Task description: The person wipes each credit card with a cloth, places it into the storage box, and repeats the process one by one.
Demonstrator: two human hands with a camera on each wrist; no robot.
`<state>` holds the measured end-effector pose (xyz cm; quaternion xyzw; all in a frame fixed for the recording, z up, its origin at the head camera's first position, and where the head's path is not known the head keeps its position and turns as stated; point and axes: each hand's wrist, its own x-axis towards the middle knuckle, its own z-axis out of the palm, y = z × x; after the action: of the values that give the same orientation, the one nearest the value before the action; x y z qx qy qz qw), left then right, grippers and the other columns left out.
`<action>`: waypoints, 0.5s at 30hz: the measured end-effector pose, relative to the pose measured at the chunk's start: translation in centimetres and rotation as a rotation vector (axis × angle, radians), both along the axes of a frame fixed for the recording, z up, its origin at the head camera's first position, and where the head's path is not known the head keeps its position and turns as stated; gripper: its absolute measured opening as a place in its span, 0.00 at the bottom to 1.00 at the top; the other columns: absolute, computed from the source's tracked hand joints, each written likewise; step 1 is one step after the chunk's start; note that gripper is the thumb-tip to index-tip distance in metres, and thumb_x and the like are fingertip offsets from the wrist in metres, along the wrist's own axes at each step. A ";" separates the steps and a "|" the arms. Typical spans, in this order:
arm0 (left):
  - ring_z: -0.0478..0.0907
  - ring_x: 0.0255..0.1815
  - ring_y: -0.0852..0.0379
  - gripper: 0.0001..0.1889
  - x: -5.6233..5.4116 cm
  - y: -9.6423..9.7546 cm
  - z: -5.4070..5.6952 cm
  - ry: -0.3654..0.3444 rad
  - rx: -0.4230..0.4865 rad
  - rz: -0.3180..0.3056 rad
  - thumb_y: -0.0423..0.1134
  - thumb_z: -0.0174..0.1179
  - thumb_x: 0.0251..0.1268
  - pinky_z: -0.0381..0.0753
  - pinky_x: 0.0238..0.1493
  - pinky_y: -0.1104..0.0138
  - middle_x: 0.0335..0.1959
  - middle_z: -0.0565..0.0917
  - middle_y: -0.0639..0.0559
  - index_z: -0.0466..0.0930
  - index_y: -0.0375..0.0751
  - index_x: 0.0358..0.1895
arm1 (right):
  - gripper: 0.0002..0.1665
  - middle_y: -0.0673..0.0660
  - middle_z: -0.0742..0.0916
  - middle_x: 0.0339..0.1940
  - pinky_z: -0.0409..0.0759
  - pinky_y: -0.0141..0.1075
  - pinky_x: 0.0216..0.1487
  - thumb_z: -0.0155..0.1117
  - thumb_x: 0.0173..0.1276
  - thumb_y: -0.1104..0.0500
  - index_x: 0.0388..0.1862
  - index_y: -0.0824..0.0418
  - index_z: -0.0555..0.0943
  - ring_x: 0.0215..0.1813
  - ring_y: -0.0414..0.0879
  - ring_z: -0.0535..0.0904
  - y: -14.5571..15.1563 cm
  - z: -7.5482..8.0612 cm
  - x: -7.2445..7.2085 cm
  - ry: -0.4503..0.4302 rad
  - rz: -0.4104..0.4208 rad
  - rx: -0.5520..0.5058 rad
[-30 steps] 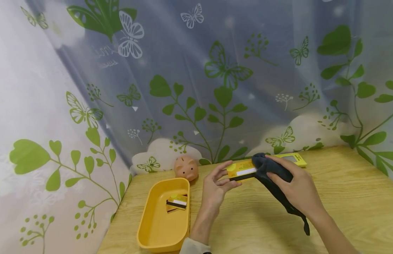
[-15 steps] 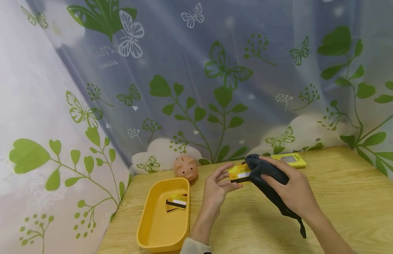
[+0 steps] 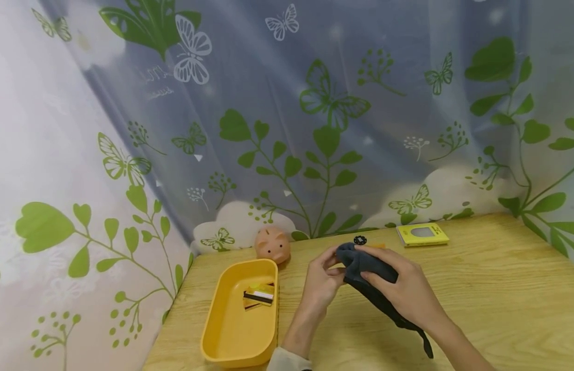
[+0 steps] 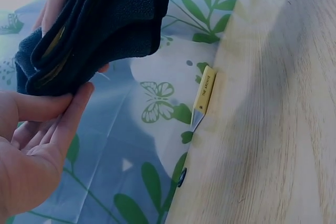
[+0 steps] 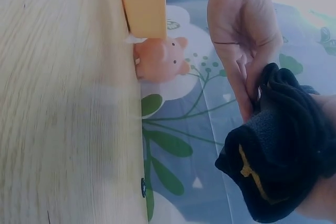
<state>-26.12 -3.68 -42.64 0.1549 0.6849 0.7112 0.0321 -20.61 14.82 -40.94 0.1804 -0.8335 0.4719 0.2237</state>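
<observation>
My right hand (image 3: 405, 288) grips a dark blue cloth pouch (image 3: 372, 270), thumb on the near side and fingers over the far side. A thin black end hangs from the pouch over the table. At its mouth, my left hand (image 4: 34, 156) pinches the cloth edge between thumb and fingers. Yellow edges (image 4: 52, 45) show inside the folds in the left wrist view; most of whatever lies inside is hidden. An orange sliver (image 3: 378, 246) peeks out behind my right fingers, and I cannot tell what it belongs to.
Left of my hands stands a yellow tray (image 3: 208, 322) holding some yellow cards (image 3: 259, 296) with black stripes. Behind it sits a pink piggy bank (image 3: 272, 245). Toward the back lie a small round black piece (image 3: 360, 240) and a flat yellow box (image 3: 422, 234).
The yellow card my left hand held has slid into the pouch and out of sight. My right hand has moved left with the pouch, uncovering the round black piece and the yellow box.
</observation>
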 end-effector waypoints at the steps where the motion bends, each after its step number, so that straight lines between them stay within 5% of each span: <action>1: 0.87 0.41 0.53 0.28 0.1 0.0 0.0 -0.001 0.002 -0.001 0.18 0.59 0.65 0.88 0.47 0.62 0.51 0.88 0.45 0.83 0.46 0.65 | 0.32 0.52 0.87 0.60 0.87 0.45 0.51 0.74 0.69 0.58 0.70 0.39 0.80 0.57 0.54 0.86 0.0 0.0 0.0 -0.005 0.000 -0.003; 6: 0.88 0.43 0.50 0.28 0.2 -0.2 0.0 -0.011 0.003 0.014 0.19 0.63 0.64 0.88 0.47 0.60 0.51 0.88 0.45 0.83 0.47 0.64 | 0.31 0.55 0.85 0.64 0.86 0.51 0.52 0.74 0.70 0.57 0.71 0.40 0.80 0.60 0.58 0.84 0.4 -0.3 -0.2 -0.021 0.001 -0.008; 15: 0.89 0.40 0.48 0.32 -0.3 -0.8 0.6 -0.046 0.102 -0.009 0.16 0.66 0.58 0.87 0.51 0.48 0.52 0.83 0.37 0.83 0.47 0.65 | 0.31 0.64 0.82 0.68 0.87 0.46 0.42 0.72 0.72 0.56 0.73 0.45 0.78 0.55 0.64 0.86 3.0 -0.1 -0.9 -0.045 -0.078 0.023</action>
<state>-26.42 -4.47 -42.05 0.1431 0.6462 0.7485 0.0427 -21.49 17.80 -41.04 0.1397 -0.8502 0.4571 0.2208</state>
